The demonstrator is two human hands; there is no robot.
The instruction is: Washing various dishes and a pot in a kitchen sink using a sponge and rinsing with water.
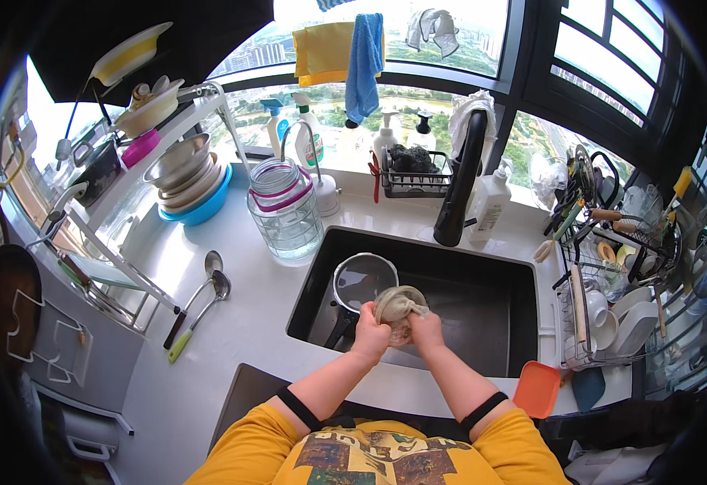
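Over the front of the dark sink (480, 327), my left hand (370, 332) grips the left side of a round, clear bowl or lid (400, 334). My right hand (426, 330) holds a bunched beige cloth (399, 305) against its inside. Both hands are close together, and my fingers partly cover the lower edge of the clear piece. Just beyond my left hand, a round pan (365, 282) with a dark handle rests in the sink. Its contents are hard to make out.
Left of the sink stand a large glass jar (285, 224) and two ladles (208, 297). A black faucet (459, 182) rises behind the basin. At the right are a crowded dish rack (584, 315) and an orange tray (537, 389) at the counter's front edge.
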